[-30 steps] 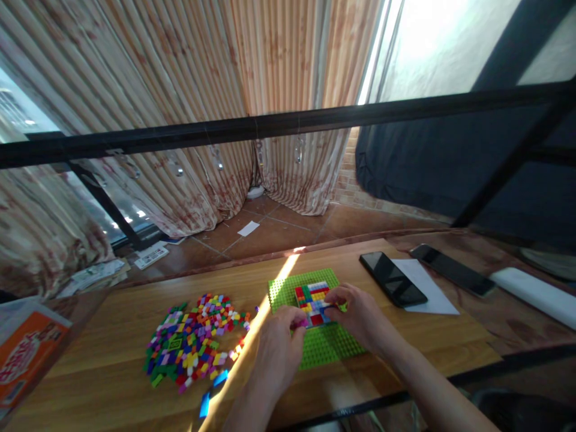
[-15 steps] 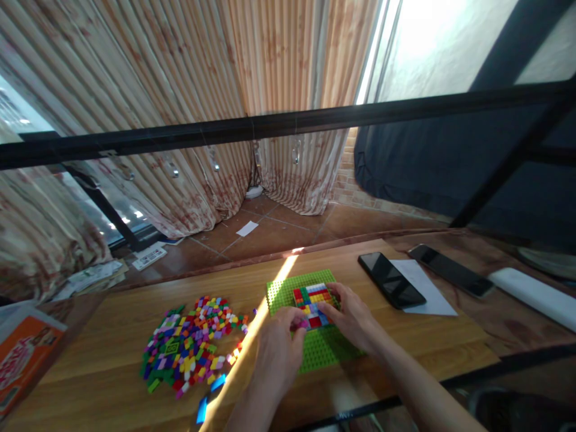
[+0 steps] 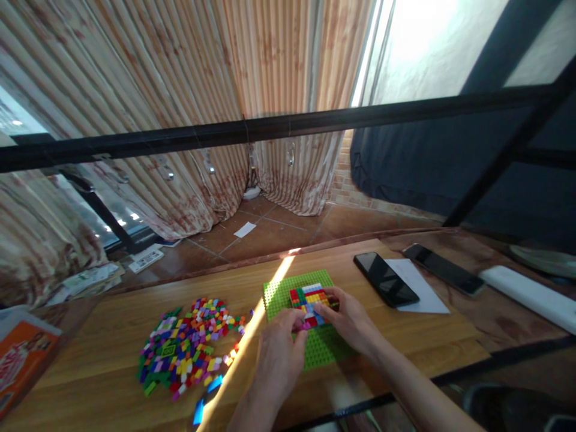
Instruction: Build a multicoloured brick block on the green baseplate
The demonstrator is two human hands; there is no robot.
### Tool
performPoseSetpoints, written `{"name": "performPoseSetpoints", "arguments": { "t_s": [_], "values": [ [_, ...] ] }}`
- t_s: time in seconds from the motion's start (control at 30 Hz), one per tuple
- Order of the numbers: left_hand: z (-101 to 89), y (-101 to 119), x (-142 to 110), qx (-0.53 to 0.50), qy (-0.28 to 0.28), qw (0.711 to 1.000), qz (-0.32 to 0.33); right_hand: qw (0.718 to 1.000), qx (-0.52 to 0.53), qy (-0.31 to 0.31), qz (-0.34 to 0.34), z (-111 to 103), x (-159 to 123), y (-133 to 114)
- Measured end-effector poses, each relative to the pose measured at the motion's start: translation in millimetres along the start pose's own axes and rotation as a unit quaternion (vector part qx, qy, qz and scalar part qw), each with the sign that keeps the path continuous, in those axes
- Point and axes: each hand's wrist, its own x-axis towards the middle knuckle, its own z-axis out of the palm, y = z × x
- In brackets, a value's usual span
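Observation:
A green studded baseplate [image 3: 319,355] lies on the wooden table, and on it sits a low block of multicoloured toy bricks [image 3: 309,298]. My left hand [image 3: 279,345] pinches a small pink brick [image 3: 306,326] at the block's near left corner, which its fingers partly hide. From the right side, my right hand [image 3: 353,318] grips the block, its thumb over the top and fingers along the right edge.
To the left is a pile of loose coloured bricks [image 3: 180,348], with blue pieces [image 3: 198,411] nearer me. A black phone [image 3: 384,279] rests partly on white paper [image 3: 407,276] at right. Beyond it lies another dark phone [image 3: 443,269]. An orange package [image 3: 24,360] stands far left.
My left hand's fingers have moved slightly, bringing the pink brick closer against the block's near left corner. The right hand keeps its hold. The whole view has shifted slightly.

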Motion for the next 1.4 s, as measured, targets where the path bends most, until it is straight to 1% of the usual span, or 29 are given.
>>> {"name": "performPoseSetpoints", "arguments": {
  "t_s": [0.17,0.3,0.5,0.67,0.87,0.93,1.0,1.07,1.13,1.23,1.4],
  "values": [
    [1.5,-5,-8,0.006,0.008,1.000,0.016,1.000,-0.016,0.001,0.011,0,6,2],
    [-0.2,-9,-13,0.010,0.015,1.000,0.011,1.000,-0.011,-0.006,0.014,1,12,5],
    [-6.1,-8,-8,0.014,0.016,1.000,0.011,0.999,0.026,-0.034,0.019,-2,14,8],
    [-2.3,-8,-5,0.026,0.014,0.999,0.027,0.997,0.057,-0.057,0.015,-6,13,7],
    [-2.7,-9,-3,0.040,0.013,0.999,0.017,0.993,0.085,-0.078,0.007,-10,8,6],
    [-4.5,-10,-2,0.045,0.019,0.999,0.010,0.996,0.070,-0.058,-0.015,-14,4,2],
    [-6.1,-12,-1,0.047,0.023,0.999,0.004,0.997,0.022,-0.022,-0.067,-18,-1,-4],
    [-7.2,-14,-2,0.051,0.025,0.998,0.003,0.990,-0.040,-0.001,-0.133,-20,-6,-9],
    [-7.8,-15,-2,0.060,0.025,0.998,0.003,0.979,-0.093,0.002,-0.179,-19,-10,-13],
    [-8.5,-15,-3,0.068,0.025,0.997,-0.001,0.966,-0.149,0.008,-0.209,-15,-13,-14],
    [-10.5,-15,-3,0.071,0.023,0.997,-0.006,0.956,-0.187,0.024,-0.225,-10,-14,-15]
  ]
}}
